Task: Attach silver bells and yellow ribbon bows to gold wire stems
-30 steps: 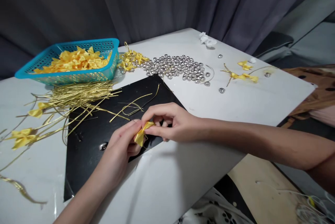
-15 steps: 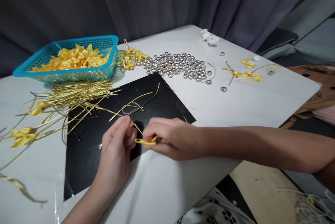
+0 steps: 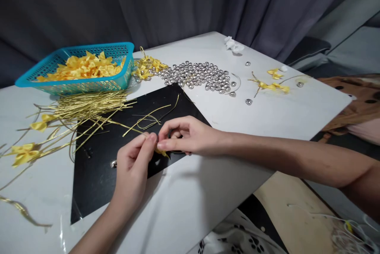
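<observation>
My left hand (image 3: 133,157) pinches a gold cord (image 3: 133,128) between thumb and forefinger over the black mat (image 3: 97,182). Close against it, my right hand (image 3: 185,137) is closed in a pinch at the same spot. A yellow ribbon bow (image 3: 162,153) shows just below the fingertips, mostly covered by them. Which hand carries the bow's weight I cannot tell. Left of my left wrist, a small silver bead (image 3: 113,163) lies on the mat. Loose gold cords (image 3: 151,117) curl on the mat beyond my hands.
A blue basket (image 3: 74,86) of yellow bows stands at the back left, a bundle of gold cords (image 3: 92,105) before it. Silver heart-shaped beads (image 3: 198,75) spread across the table's back. Several bows and cords (image 3: 273,86) lie at right, near crumpled white tissue (image 3: 234,45).
My right hand has come up and left to meet my left fingertips. The yellow bow, earlier sticking out of my right hand, now sits mostly hidden beneath the fingers.
</observation>
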`<state>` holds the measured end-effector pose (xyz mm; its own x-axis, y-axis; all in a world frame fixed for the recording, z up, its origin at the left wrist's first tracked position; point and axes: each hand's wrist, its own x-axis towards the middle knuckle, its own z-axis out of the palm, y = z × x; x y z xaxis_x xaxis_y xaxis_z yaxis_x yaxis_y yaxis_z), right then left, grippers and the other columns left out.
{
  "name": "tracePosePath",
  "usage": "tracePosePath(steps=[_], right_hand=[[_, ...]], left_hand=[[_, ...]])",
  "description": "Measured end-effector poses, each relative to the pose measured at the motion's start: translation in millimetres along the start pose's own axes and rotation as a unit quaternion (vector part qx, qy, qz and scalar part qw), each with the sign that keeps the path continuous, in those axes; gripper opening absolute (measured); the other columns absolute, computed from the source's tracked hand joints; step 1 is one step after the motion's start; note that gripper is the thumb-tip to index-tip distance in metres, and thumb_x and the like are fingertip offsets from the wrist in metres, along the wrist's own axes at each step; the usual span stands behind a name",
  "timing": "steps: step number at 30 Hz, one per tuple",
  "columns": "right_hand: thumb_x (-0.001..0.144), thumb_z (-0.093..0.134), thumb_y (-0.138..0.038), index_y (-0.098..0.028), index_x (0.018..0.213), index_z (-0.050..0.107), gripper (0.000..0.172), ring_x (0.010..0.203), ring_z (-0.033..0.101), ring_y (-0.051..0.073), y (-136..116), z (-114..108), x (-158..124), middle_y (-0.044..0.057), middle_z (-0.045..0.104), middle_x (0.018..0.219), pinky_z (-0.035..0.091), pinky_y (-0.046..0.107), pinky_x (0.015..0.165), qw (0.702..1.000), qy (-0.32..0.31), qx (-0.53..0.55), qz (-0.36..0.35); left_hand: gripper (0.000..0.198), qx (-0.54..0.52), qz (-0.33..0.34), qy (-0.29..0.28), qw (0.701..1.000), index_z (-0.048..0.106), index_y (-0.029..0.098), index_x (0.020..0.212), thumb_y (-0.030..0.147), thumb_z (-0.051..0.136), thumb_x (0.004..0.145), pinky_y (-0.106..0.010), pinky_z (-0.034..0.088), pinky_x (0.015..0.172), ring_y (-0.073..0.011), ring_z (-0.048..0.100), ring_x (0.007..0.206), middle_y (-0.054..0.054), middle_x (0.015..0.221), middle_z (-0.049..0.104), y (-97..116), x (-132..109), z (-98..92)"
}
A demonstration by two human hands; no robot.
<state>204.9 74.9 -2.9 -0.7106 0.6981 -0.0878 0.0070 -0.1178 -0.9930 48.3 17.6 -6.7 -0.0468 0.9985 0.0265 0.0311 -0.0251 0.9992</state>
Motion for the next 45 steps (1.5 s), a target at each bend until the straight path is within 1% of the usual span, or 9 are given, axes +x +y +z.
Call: tracePosePath(steps=[6,9,11,13,16,22,28,36,45], right_hand=[[0.072,0.073,-0.034,-0.014,0.08,0.059,0.026,0.045,0.037,0.002,1,4,-2,-0.008,0.05,0.059,0.028,0.015,0.039,0.999,0.005,0.05,-0.004],[0.072,0.073,-0.032,-0.015,0.079,0.06,0.023,0.042,0.038,0.002,-5,3,-2,-0.009,0.049,0.054,0.03,0.015,0.038,0.994,0.043,0.102,-0.012],[0.076,0.069,-0.026,-0.015,0.078,0.063,0.013,0.047,0.045,0.003,-9,0,-2,-0.007,0.054,0.056,0.036,0.014,0.043,0.987,0.068,0.142,-0.019],[0.078,0.065,-0.018,-0.015,0.079,0.065,0.003,0.06,0.055,0.004,-13,-3,-1,-0.003,0.063,0.069,0.044,0.015,0.055,0.98,0.093,0.174,-0.039],[0.077,0.064,-0.013,-0.017,0.077,0.067,0.004,0.076,0.059,0.006,-18,-6,-1,-0.002,0.067,0.082,0.047,0.017,0.072,0.969,0.131,0.199,-0.063],[0.077,0.065,-0.012,-0.018,0.073,0.067,0.007,0.079,0.057,0.006,-19,3,-5,-0.002,0.065,0.08,0.044,0.02,0.079,0.96,0.149,0.235,-0.04],[0.076,0.065,-0.009,-0.015,0.072,0.07,0.009,0.077,0.056,0.005,-20,12,-10,-0.001,0.063,0.09,0.044,0.018,0.074,0.967,0.106,0.23,-0.027],[0.081,0.061,-0.011,-0.016,0.075,0.062,0.008,0.075,0.056,0.006,-22,-1,-4,-0.002,0.061,0.077,0.043,0.017,0.071,0.943,0.115,0.313,-0.019],[0.083,0.058,-0.012,-0.015,0.079,0.06,0.006,0.076,0.057,0.006,-31,-13,-6,0.0,0.06,0.081,0.048,0.02,0.076,0.941,0.139,0.307,-0.032]], left_hand=[[0.033,0.005,0.046,-0.003,0.999,0.051,0.02,0.054,0.028,0.06,0.085,-0.021,0.034,0.058,-0.0122,0.038,0.061,0.003,0.06,0.041,0,3,1.5],[0.007,-0.036,0.036,-0.002,0.999,0.064,0.024,0.079,0.03,0.066,0.08,-0.019,0.044,0.071,-0.0118,0.054,0.077,0.002,0.079,0.059,1,5,4.5],[0.019,-0.038,0.027,0.003,0.999,0.066,0.025,0.093,0.026,0.072,0.075,-0.02,0.048,0.074,-0.0117,0.061,0.081,0.002,0.088,0.066,2,6,6.3],[0.018,-0.019,0.02,0.007,1.0,0.069,0.024,0.089,0.023,0.074,0.072,-0.02,0.051,0.071,-0.0112,0.065,0.076,0.002,0.084,0.07,3,5,7.9],[0.012,0.005,-0.005,-0.004,1.0,0.072,0.021,0.082,0.023,0.075,0.07,-0.019,0.053,0.066,-0.0118,0.067,0.071,0.0,0.076,0.073,5,5,10.3],[0.032,0.031,0.017,0.005,0.999,0.07,0.025,0.098,0.029,0.078,0.067,-0.018,0.051,0.062,-0.0119,0.064,0.075,0.0,0.092,0.072,5,8,13.5],[0.007,0.057,0.036,0.037,0.997,0.072,0.019,0.072,0.026,0.073,0.071,-0.02,0.047,0.054,-0.0127,0.06,0.06,0.001,0.063,0.068,9,5,15.5],[0.014,0.079,0.028,-0.041,0.996,0.074,0.021,0.085,0.027,0.07,0.074,-0.02,0.052,0.059,-0.0141,0.064,0.068,-0.002,0.077,0.074,8,4,17.7],[0.022,0.136,0.091,-0.002,0.987,0.066,0.026,0.101,0.024,0.068,0.079,-0.015,0.05,0.057,-0.0093,0.064,0.065,0.003,0.075,0.07,5,-2,13.4]])
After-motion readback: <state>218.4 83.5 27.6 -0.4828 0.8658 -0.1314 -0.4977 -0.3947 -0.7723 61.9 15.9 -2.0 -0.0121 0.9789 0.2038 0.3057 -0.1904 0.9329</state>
